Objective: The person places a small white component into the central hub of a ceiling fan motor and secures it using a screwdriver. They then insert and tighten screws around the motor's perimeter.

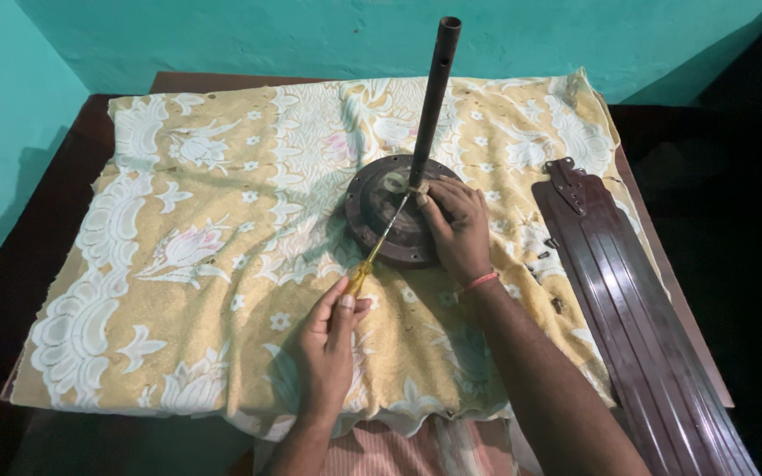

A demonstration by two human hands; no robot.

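The left hand (pixel 328 348) is gripping a yellow-handled screwdriver (pixel 379 244), fingers clamped on its handle, tip at the hub of the round fan motor (pixel 379 211) on the cloth-covered bench (pixel 222 264), right hand (pixel 456 227) pressing flat, fingers together; detached blades (pixel 628 291) are lying beyond, suggesting disassembly partly done.

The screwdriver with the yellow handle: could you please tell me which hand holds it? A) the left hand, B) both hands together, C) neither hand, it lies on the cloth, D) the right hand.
A: the left hand grips the screwdriver by its handle, while the right hand rests on the round motor housing.
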